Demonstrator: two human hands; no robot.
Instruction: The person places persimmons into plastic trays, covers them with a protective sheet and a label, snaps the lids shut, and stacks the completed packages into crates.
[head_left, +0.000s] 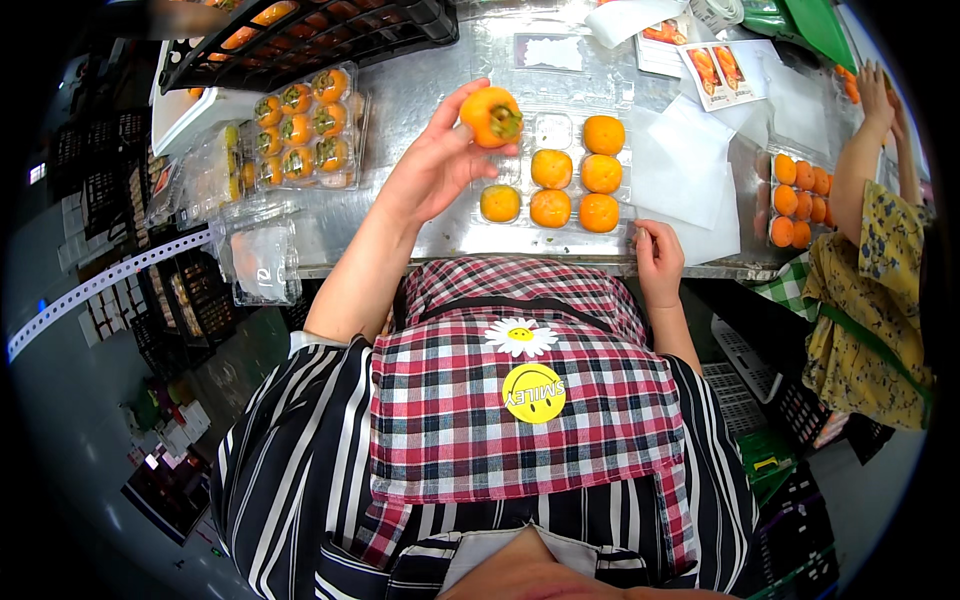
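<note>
My left hand is closed round an orange persimmon, its green leafy stem end turned toward the right. It is above the far left part of a clear plastic tray. In the tray several persimmons sit smooth side up: a full right column, two in the middle and one at the near left. The far middle cell is bare; my left hand partly covers the left column. My right hand rests at the table's front edge beside the tray's near right corner, fingers curled, with nothing visible in them.
A black crate of persimmons stands at the far left, with a filled clear pack before it. White sheets and printed cards lie to the right. Further right a co-worker's arm reaches over the table near another filled tray.
</note>
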